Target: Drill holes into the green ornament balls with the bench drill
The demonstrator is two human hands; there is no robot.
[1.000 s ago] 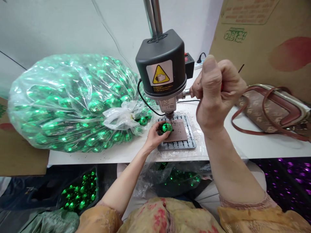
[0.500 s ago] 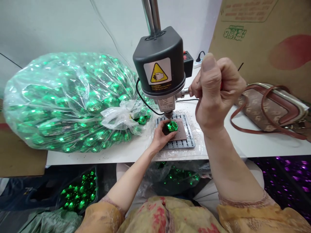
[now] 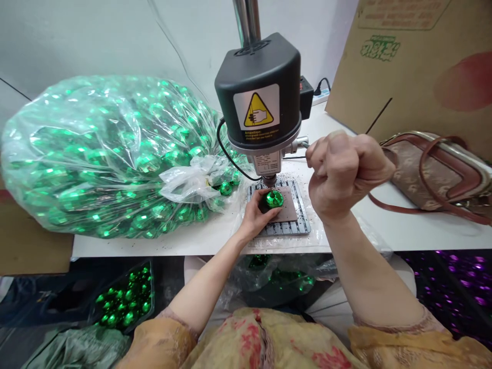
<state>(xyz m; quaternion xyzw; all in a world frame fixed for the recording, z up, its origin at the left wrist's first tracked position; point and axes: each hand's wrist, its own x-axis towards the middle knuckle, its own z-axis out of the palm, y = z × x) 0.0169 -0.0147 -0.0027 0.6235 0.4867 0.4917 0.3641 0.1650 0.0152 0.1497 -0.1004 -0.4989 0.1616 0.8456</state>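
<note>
A black drill press (image 3: 258,66) with a yellow warning label stands in front of me on the white table. Below its chuck (image 3: 269,180) is a shiny green faceted ball (image 3: 275,199), resting over a brown board (image 3: 289,211) on the slotted metal base (image 3: 304,225). My left hand (image 3: 255,218) pinches this ball from the left, thumb in front. On the right, my right hand (image 3: 346,171) is closed in a fist around the end of the press's feed lever (image 3: 300,144); the grip itself is hidden inside the fingers. Whether the bit touches the ball is hard to see.
A big clear bag (image 3: 111,159) of green balls fills the table's left. To the right lie a brown handbag (image 3: 426,171) and a cardboard box (image 3: 407,77). Green balls sit in a bin (image 3: 125,297) low left; purple ones (image 3: 457,282) are low right. Dark shavings litter the base.
My right hand has come down and rolled forward with the lever. My left hand keeps the green ball at the same place under the chuck. The view has shifted slightly.
</note>
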